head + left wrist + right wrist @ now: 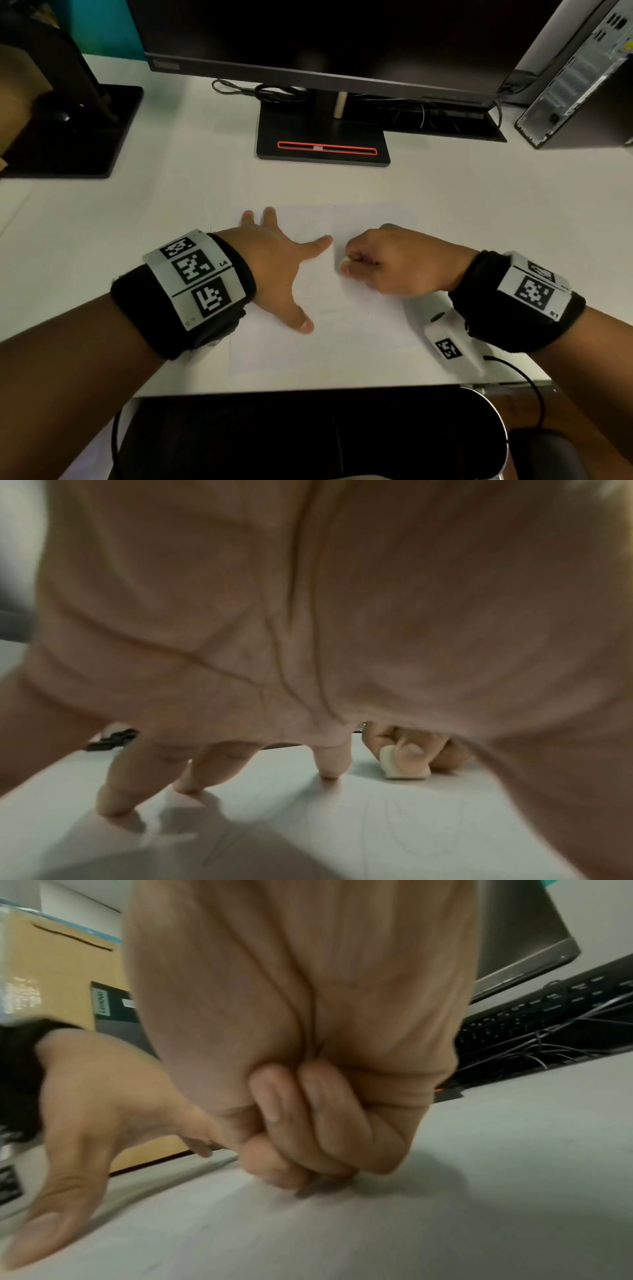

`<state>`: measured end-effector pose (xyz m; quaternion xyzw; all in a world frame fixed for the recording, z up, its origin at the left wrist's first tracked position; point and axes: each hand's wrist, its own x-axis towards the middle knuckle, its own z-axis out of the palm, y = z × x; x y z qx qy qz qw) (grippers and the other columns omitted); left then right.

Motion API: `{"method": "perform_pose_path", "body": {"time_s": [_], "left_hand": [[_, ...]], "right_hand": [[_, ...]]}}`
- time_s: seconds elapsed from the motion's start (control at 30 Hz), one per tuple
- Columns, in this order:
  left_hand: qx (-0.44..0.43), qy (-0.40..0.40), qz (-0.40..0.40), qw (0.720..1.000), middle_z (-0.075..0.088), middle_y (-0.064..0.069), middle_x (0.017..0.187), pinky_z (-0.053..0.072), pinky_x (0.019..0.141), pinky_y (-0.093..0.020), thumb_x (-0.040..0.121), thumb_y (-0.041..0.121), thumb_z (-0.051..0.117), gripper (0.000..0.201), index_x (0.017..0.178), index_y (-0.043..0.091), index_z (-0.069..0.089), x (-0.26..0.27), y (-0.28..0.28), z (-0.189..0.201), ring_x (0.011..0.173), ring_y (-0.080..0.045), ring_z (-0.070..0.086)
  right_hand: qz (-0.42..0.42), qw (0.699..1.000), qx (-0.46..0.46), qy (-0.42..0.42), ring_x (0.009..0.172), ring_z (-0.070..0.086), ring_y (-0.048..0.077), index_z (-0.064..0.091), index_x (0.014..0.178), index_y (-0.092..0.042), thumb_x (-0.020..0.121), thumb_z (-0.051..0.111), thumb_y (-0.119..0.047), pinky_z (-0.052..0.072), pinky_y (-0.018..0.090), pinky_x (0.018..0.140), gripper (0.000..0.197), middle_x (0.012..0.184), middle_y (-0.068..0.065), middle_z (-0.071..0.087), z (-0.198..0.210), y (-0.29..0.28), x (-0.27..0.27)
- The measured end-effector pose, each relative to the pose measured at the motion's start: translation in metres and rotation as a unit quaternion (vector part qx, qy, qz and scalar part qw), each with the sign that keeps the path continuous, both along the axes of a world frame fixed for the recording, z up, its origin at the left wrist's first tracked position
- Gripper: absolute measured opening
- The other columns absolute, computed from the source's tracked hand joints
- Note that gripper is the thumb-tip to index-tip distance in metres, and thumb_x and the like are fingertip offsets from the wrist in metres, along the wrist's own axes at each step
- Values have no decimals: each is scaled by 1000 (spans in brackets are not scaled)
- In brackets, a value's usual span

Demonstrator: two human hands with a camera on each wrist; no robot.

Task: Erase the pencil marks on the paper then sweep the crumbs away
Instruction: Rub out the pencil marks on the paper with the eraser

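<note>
My left hand [274, 260] lay flat with spread fingers, pinning the paper [342, 325] to the desk [171, 212]. My right hand [394, 263] pinched the eraser [399, 767] against the sheet. Pressing too hard could, I judged, wrinkle the unpinned right side.

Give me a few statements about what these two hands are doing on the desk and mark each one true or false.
1. The left hand lies flat with spread fingers on the paper. True.
2. The right hand pinches a pencil. False: it pinches a small pale eraser.
3. The eraser is lifted high above the paper. False: in the left wrist view it rests on the sheet.
4. The paper lies on the white desk in front of the monitor stand. True.
5. The left hand grips the eraser too. False: only the right hand holds it; the left touches only the paper.
</note>
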<state>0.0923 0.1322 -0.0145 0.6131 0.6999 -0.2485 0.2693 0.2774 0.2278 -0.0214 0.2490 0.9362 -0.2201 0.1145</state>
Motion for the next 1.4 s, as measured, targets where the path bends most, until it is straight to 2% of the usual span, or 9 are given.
{"method": "perform_pose_path", "body": {"time_s": [0.1,0.3,0.43,0.73,0.87,1.03,1.17,1.3,1.4], "left_hand": [[-13,5,-6,1000,-33,-18,158,24,114,-67,50,89,70,134,134,66,-33,0,-2,1,146,-48,-22],[-10,4,1,1000,-35,-19,157,22,114,-68,51,88,70,135,135,65,-33,2,-1,0,146,-49,-22],[-12,5,-1,1000,-35,-22,157,21,115,-67,53,87,70,135,136,63,-33,3,-1,0,145,-51,-23],[-7,2,4,1000,-33,-25,156,19,117,-65,54,87,69,135,138,61,-33,5,0,2,143,-54,-22],[-7,-1,8,1000,-34,-24,156,21,116,-65,53,88,69,135,138,61,-33,5,-1,2,144,-53,-22],[-6,-2,7,1000,-34,-23,156,21,116,-65,53,87,70,135,138,62,-33,5,-1,2,144,-53,-23],[-9,-5,12,1000,-35,-23,156,20,116,-66,54,86,70,135,137,61,-34,5,-1,4,144,-52,-23],[-6,-3,8,1000,-34,-23,156,21,116,-64,54,87,69,135,138,60,-33,5,-2,3,144,-52,-22],[-5,-4,10,1000,-34,-23,157,21,116,-65,52,88,69,136,137,61,-33,4,-2,2,145,-52,-21]], "right_hand": [[59,998,-10,-7,53,44,9,47,68,-15,103,49,-37,32,20,56,41,56,-5,46,1,-16,-1],[29,1000,2,-8,55,44,10,46,67,-14,102,49,-34,33,25,61,41,59,-5,47,6,-6,-2],[101,994,-27,-28,52,43,13,51,72,-8,102,48,-31,35,22,56,38,55,-3,48,4,-29,-5],[108,994,-32,-13,52,44,11,52,71,-8,102,49,-30,35,18,54,38,53,-3,46,3,-33,-3],[52,999,7,-9,54,45,9,46,67,-15,102,49,-35,30,24,60,41,56,-5,46,6,-11,-1],[110,993,-37,-12,55,49,7,46,67,-23,102,50,-33,33,16,56,37,52,-6,46,4,-35,5],[58,998,15,-8,54,44,10,45,68,-16,103,48,-36,30,22,61,40,57,-4,45,7,-17,12],[105,994,-22,7,56,50,3,48,69,-18,102,50,-30,33,15,56,35,52,-7,45,5,-41,13],[68,998,-11,-6,55,47,9,49,70,-14,103,50,-34,30,17,56,38,55,-3,48,8,-24,14]]}}
